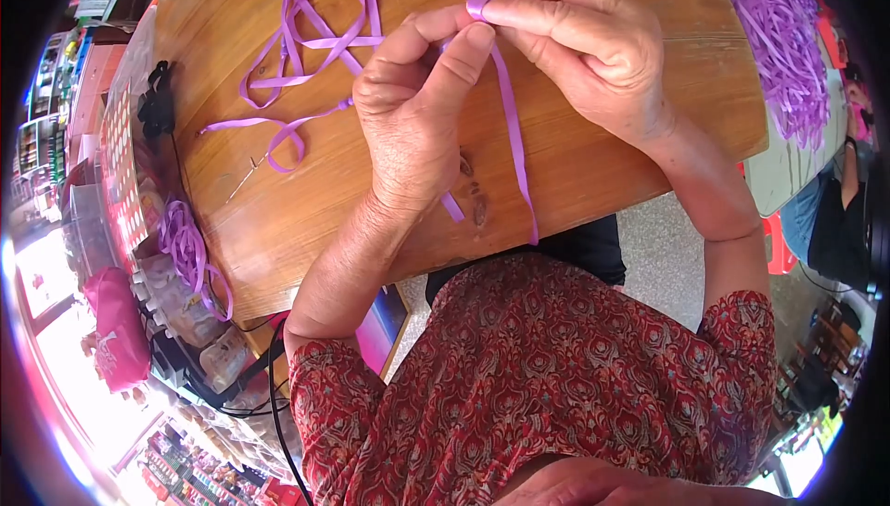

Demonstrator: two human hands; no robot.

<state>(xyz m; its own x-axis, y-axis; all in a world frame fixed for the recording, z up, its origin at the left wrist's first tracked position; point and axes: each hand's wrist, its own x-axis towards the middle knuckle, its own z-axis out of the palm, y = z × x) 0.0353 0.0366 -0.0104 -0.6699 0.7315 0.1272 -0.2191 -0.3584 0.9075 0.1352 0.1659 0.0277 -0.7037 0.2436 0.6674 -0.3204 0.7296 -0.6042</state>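
Above the wooden table (593, 186), my two hands meet at a narrow purple ribbon (513, 116). My left hand (417, 98) pinches it between thumb and forefinger. Fingertips of my right hand (584, 47) press on the same ribbon, where a short piece wraps over a fingertip. One tail hangs down past the table's near edge; another short end shows below my left wrist. Left of my hands lie looped lengths of purple ribbon (320, 42) with small knots or beads. Near them is a thin metal needle-like tool (243, 179), touching or close to a ribbon end.
A large heap of purple ribbons (779, 42) covers a pale table at the right. A purple ribbon bundle (190, 251) hangs at the table's left edge, near a pink pouch (118, 330) and a black cable (275, 395). A red stool (779, 244) stands at the right.
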